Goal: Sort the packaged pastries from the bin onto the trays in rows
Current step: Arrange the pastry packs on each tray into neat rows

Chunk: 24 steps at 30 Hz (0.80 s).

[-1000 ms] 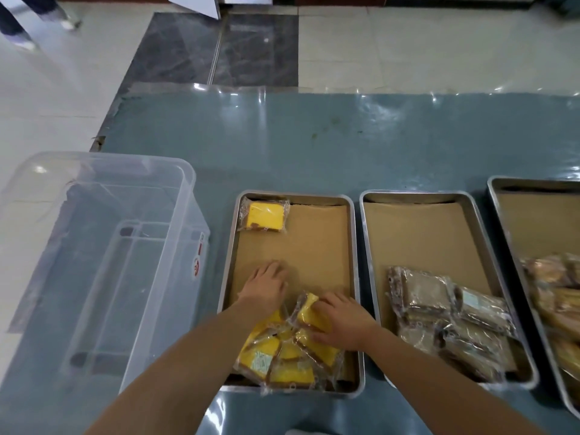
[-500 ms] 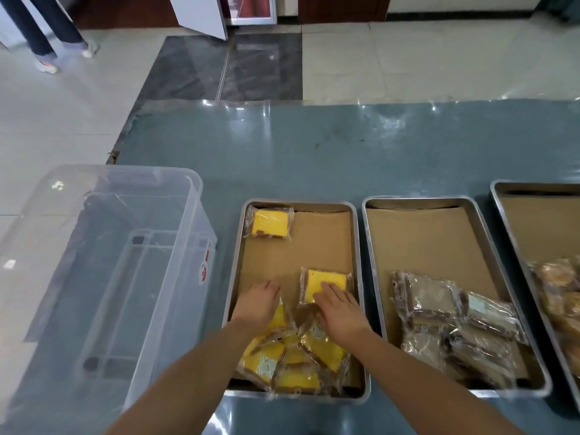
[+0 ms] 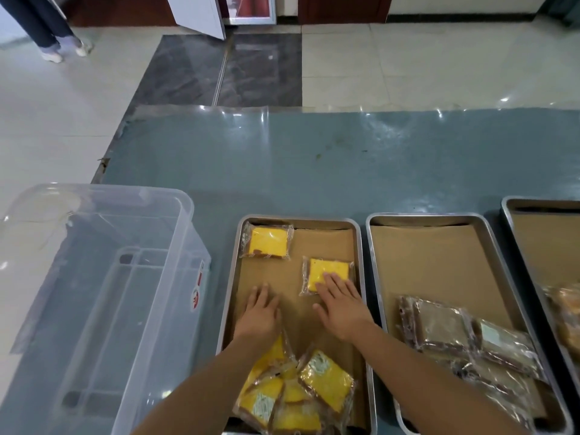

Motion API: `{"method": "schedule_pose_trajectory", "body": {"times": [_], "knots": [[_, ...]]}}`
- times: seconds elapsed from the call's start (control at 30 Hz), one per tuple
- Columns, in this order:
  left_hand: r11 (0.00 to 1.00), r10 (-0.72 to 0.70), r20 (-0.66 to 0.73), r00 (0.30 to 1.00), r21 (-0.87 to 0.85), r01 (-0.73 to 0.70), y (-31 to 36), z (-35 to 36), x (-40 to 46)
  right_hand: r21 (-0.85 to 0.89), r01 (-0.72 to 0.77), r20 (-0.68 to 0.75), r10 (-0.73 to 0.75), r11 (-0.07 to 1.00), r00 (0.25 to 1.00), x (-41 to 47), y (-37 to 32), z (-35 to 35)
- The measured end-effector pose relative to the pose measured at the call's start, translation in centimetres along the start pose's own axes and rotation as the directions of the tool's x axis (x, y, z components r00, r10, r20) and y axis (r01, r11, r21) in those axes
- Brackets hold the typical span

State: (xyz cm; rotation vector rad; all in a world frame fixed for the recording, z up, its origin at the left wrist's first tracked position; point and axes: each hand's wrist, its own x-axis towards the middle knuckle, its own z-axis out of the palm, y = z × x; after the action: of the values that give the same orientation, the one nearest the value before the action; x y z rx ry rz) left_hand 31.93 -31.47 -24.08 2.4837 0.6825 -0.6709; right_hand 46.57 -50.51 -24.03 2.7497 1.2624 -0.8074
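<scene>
Yellow pastry (image 3: pixel 328 273) slid farther up tray (image 3: pixel 361 246), under right hand (image 3: pixel 340 304) fingertips.

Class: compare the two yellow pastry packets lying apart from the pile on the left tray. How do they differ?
The far-left packet sits untouched in the tray's corner; the right packet lies nearer, by the right wall, under the right hand's fingertips. Both are clear-wrapped yellow squares, lying flat.
</scene>
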Motion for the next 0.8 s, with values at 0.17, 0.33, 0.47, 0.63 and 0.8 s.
{"method": "schedule_pose_trajectory", "body": {"times": [0.17, 0.33, 0.47, 0.63, 0.8], "knots": [[0.999, -0.01, -0.004, 1.0, 0.045, 0.01, -0.1, 0.1, 0.3, -0.024, -0.001, -0.028, 0.0, 1.0, 1.0, 4.7, 1.9, -2.9], [0.997, -0.029, -0.007, 1.0, 0.065, 0.029, -0.1, 0.5, 0.5, -0.048, -0.002, -0.031, 0.001, 0.999, 1.0, 7.5, 2.9, -4.4], [0.999, -0.002, -0.018, 1.0, 0.051, 0.003, -0.7, 0.6, 0.4, -0.046, 0.004, -0.031, -0.006, 0.999, 1.0, 7.2, 2.6, -4.6], [0.999, 0.048, -0.015, 0.999, -0.024, -0.048, -1.5, -0.1, -0.1, 0.025, 0.04, -0.052, -0.039, 0.999, 0.998, 3.5, 0.4, -3.1], [0.998, 0.058, -0.009, 0.998, -0.031, -0.058, -2.3, -0.9, -1.8, 0.027, 0.13, -0.056, -0.128, 0.991, 0.99, -2.4, -2.4, 0.3]]}}
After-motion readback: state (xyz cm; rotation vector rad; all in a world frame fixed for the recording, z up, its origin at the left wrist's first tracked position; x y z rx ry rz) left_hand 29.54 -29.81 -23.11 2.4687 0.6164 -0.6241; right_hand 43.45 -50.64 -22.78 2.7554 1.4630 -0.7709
